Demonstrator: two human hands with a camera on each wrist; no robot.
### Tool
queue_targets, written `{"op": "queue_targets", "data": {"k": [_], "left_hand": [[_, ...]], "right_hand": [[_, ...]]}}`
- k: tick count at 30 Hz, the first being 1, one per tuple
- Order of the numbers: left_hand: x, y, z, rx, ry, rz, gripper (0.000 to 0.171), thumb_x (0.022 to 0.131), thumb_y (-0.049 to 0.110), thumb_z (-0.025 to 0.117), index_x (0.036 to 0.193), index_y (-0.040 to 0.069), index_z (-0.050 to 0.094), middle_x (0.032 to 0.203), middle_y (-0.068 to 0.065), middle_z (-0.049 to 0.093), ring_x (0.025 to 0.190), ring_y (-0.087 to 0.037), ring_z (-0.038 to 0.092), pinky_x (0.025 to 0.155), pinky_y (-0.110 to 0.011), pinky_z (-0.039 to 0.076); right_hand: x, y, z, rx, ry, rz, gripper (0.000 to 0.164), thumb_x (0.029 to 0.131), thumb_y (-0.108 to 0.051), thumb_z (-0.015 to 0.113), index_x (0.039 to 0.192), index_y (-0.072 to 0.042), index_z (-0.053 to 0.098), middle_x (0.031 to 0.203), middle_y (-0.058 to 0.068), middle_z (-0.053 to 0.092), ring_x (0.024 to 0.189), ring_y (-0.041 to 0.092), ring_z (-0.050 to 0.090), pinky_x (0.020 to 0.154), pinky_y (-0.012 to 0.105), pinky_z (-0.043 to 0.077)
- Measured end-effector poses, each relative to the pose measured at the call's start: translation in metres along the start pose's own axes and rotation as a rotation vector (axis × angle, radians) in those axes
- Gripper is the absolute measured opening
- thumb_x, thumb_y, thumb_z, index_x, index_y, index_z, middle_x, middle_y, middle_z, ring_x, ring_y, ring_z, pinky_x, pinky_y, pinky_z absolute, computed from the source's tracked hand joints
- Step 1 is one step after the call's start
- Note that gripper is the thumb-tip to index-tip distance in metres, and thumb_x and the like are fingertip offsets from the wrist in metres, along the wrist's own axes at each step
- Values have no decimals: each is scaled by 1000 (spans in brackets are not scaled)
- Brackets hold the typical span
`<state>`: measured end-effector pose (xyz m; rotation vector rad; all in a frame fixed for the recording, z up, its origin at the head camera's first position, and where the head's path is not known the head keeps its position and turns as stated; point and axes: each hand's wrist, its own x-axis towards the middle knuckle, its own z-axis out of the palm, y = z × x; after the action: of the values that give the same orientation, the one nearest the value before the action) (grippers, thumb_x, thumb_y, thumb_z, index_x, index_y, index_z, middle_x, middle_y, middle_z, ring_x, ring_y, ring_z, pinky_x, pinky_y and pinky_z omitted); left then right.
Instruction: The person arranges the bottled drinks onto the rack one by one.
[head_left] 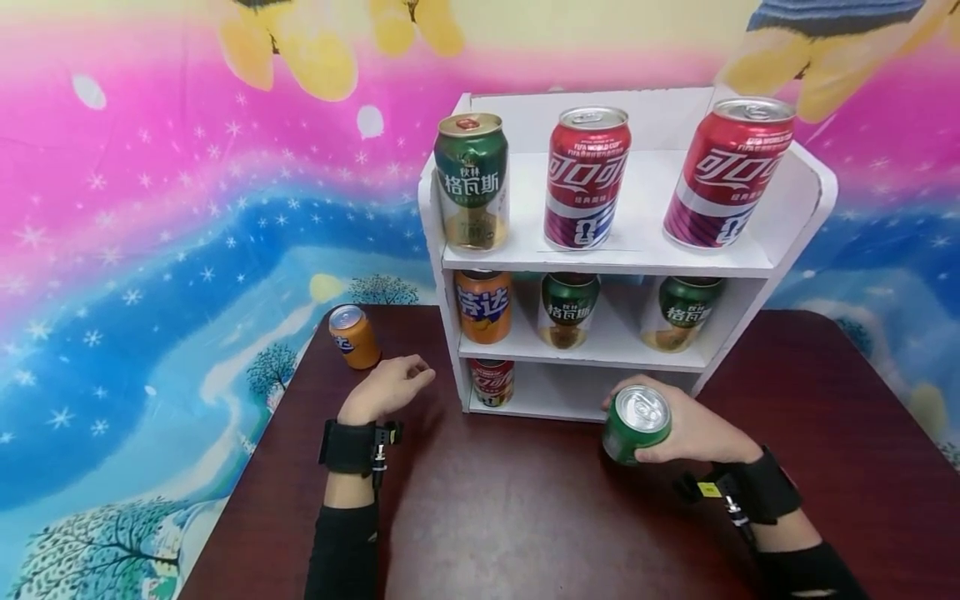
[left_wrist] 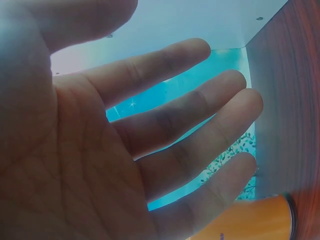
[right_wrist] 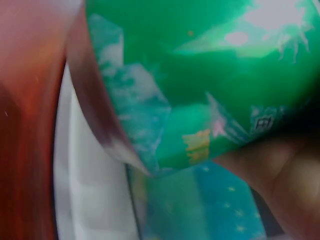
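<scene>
My right hand (head_left: 693, 425) grips a green drink can (head_left: 637, 423) in front of the shelf's lowest level, at its right side. In the right wrist view the green can (right_wrist: 200, 75) fills most of the picture, with part of a finger (right_wrist: 285, 180) below it. My left hand (head_left: 386, 387) is held over the table left of the shelf with nothing in it. The left wrist view shows its fingers (left_wrist: 170, 115) spread and fairly straight. Just beyond that hand stands an orange can (head_left: 358, 342), apart from the shelf.
A white three-level shelf (head_left: 577, 357) stands on the dark red table (head_left: 510, 517). Its top holds a green-gold can (head_left: 472, 183) and two red cans (head_left: 588, 179). The middle level has an orange can (head_left: 483, 308) and two green-gold ones (head_left: 570, 308). Bottom left sits a red can (head_left: 492, 383).
</scene>
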<state>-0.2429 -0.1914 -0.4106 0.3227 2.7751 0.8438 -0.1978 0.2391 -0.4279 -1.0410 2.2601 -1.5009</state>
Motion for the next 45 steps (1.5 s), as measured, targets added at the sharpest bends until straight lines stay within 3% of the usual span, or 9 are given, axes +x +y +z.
{"op": "queue_targets", "data": {"k": [4, 14, 24, 30, 40, 45], "left_hand": [[1, 1, 2, -2, 0, 1, 34, 96, 36, 54, 116, 9, 62, 104, -6, 64, 90, -19, 60, 83, -42, 49], [-1, 1, 3, -8, 8, -12, 32, 96, 34, 54, 115, 10, 62, 102, -5, 64, 87, -18, 60, 81, -42, 50], [-3, 1, 5, -8, 3, -1, 32, 96, 33, 54, 115, 9, 62, 102, -5, 65, 87, -18, 60, 81, -41, 50], [-2, 1, 4, -6, 14, 6, 32, 96, 33, 54, 115, 9, 62, 101, -5, 65, 86, -18, 60, 81, -41, 50], [0, -2, 2, -9, 10, -5, 33, 96, 34, 54, 116, 9, 62, 101, -5, 64, 85, -18, 59, 80, -41, 50], [-1, -2, 2, -11, 6, -1, 33, 96, 33, 54, 117, 8, 62, 102, -6, 64, 87, -18, 60, 81, -42, 50]], "right_hand": [[12, 11, 7, -41, 40, -13, 68, 69, -8, 84, 126, -8, 47, 117, 7, 57, 102, 18, 56, 85, 27, 48], [32, 31, 20, -26, 132, 99, 70, 67, -11, 85, 126, -3, 49, 114, 9, 58, 102, 16, 57, 88, 24, 45], [44, 34, 26, 45, 162, 175, 64, 68, -6, 83, 124, 2, 52, 109, 13, 61, 98, 21, 61, 86, 28, 46], [47, 43, 25, 112, 196, 185, 69, 71, -5, 80, 130, 4, 44, 117, 19, 55, 104, 27, 57, 87, 27, 46], [55, 46, 24, 135, 209, 221, 73, 76, -8, 78, 135, 4, 37, 125, 22, 50, 110, 28, 54, 90, 28, 44], [57, 47, 27, 116, 235, 288, 73, 77, -15, 79, 135, 3, 38, 125, 21, 51, 110, 30, 54, 88, 31, 45]]}}
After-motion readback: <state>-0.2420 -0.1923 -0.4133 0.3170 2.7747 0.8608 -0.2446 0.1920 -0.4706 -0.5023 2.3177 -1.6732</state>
